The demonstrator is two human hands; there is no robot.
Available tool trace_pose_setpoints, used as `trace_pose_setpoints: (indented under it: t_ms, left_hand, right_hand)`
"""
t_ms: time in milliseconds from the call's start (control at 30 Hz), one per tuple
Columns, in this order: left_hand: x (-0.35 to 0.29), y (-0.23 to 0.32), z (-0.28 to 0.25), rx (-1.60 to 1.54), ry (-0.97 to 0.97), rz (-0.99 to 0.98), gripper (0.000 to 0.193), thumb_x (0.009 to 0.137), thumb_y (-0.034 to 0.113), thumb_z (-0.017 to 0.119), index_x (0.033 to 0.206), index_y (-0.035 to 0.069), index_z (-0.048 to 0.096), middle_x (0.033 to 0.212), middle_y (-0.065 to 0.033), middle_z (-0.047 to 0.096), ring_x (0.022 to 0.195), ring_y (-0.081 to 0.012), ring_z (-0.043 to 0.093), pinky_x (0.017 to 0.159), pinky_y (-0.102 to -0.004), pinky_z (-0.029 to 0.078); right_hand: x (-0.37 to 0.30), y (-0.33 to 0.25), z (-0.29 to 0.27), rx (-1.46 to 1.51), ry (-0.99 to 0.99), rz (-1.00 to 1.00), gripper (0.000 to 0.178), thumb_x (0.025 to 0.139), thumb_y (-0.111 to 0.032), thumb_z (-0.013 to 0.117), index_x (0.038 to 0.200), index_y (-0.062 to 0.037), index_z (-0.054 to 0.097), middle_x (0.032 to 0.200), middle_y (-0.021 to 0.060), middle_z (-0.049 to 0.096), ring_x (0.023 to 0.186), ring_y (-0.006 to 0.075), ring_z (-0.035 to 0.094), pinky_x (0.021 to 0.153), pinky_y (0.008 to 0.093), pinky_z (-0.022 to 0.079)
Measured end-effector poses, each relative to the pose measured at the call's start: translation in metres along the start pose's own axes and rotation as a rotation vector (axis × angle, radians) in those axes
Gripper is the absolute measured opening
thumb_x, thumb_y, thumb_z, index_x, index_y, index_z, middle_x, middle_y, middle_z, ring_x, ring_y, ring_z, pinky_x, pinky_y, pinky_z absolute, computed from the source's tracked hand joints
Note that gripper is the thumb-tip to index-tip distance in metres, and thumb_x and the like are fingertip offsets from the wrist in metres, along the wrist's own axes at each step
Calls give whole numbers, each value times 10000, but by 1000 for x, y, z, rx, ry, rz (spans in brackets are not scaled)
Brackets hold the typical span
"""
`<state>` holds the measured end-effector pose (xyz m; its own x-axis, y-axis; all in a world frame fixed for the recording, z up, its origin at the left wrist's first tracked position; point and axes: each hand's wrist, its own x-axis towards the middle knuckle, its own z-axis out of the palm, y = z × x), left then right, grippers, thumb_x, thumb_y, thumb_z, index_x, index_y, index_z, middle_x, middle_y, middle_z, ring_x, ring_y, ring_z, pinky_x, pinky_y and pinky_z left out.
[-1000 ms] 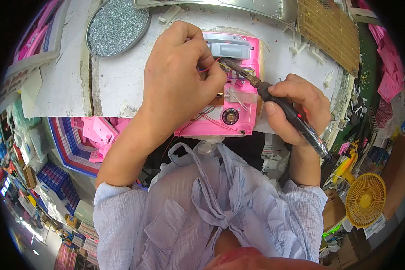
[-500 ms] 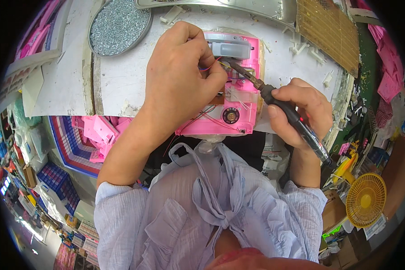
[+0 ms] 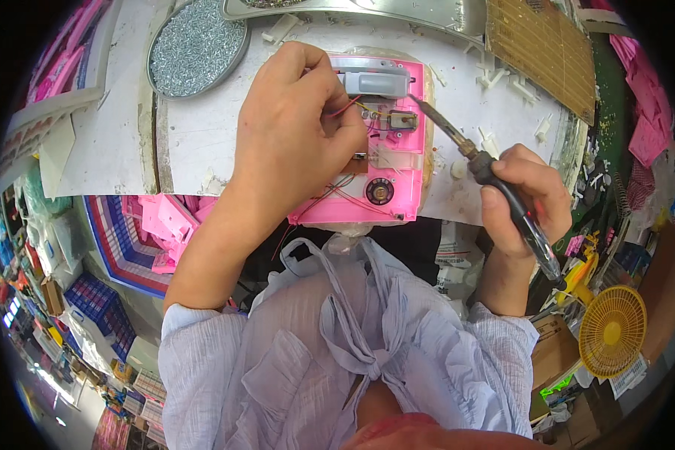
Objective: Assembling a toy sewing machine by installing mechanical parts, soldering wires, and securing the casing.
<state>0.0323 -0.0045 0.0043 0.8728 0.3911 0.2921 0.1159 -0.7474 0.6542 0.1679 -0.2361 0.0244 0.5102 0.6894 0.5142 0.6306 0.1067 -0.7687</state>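
A pink plastic housing [image 3: 406, 180] lies on the worktable before me. In it sit a grey plastic part [image 3: 379, 84], a small metal block [image 3: 403, 120] and a round black speaker [image 3: 380, 193]. My left hand [image 3: 292, 124] is closed in a pinch over the housing's left side, and thin coloured wires [image 3: 346, 106] come out of its fingertips. The fingers hide part of the housing. My right hand [image 3: 532, 199] grips a soldering iron [image 3: 481, 163] by its black handle. The iron's tip points up-left, by the housing's upper right edge.
A round dish of small screws [image 3: 197, 52] stands at the upper left. A metal tray [image 3: 427, 15] and brown corrugated board [image 3: 541, 64] lie at the back. White plastic bits [image 3: 495, 77] are scattered right. A basket [image 3: 120, 236] with pink parts is at left, a yellow fan [image 3: 612, 330] lower right.
My right hand has drawn the soldering iron right, away from the wires near my left fingertips. The metal block shows more fully. My left hand and the housing have shifted slightly left.
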Motion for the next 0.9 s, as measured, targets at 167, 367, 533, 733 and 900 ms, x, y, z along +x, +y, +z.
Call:
trace_pose_setpoints:
  t_ms: [167, 367, 533, 733, 900]
  left_hand:
    - [-10, 14, -20, 18, -22, 194, 202, 728, 31, 805, 876, 40, 667, 1022, -81, 610, 742, -200, 634, 620, -304, 520]
    - [-14, 15, 6, -18, -346, 397, 224, 753, 19, 798, 957, 57, 712, 1000, -63, 649, 862, -283, 665, 729, -376, 557]
    - [-16, 10, 6, -356, -308, 23, 138, 831, 10, 773, 959, 15, 723, 868, -74, 713, 790, -197, 690, 693, -309, 550]
    - [-12, 8, 10, -477, -319, -218, 103, 847, 75, 789, 905, 13, 730, 670, -78, 680, 560, -141, 632, 548, -295, 497]
    - [-10, 10, 5, -434, -364, -282, 95, 853, 73, 784, 906, 16, 730, 652, -64, 670, 537, -133, 607, 530, -284, 475]
  right_hand:
    - [-25, -2, -24, 67, 144, 99, 317, 822, -16, 757, 1102, 52, 626, 790, 120, 633, 611, 119, 512, 551, 250, 379]
    - [-30, -13, -19, 94, 184, 224, 354, 873, -47, 774, 1172, 47, 611, 922, 125, 661, 756, 121, 563, 679, 239, 432]
    - [-25, -12, 13, 44, 92, 269, 497, 845, -23, 795, 1304, 2, 605, 1083, 140, 706, 957, 183, 677, 844, 302, 538]
    - [2, 7, 68, 135, 84, 215, 572, 777, 93, 756, 1304, -102, 646, 959, 86, 677, 819, 212, 674, 737, 310, 545]
    - [6, 11, 71, 65, 65, 135, 590, 761, 116, 740, 1299, -110, 650, 923, 89, 660, 810, 224, 673, 721, 314, 547]
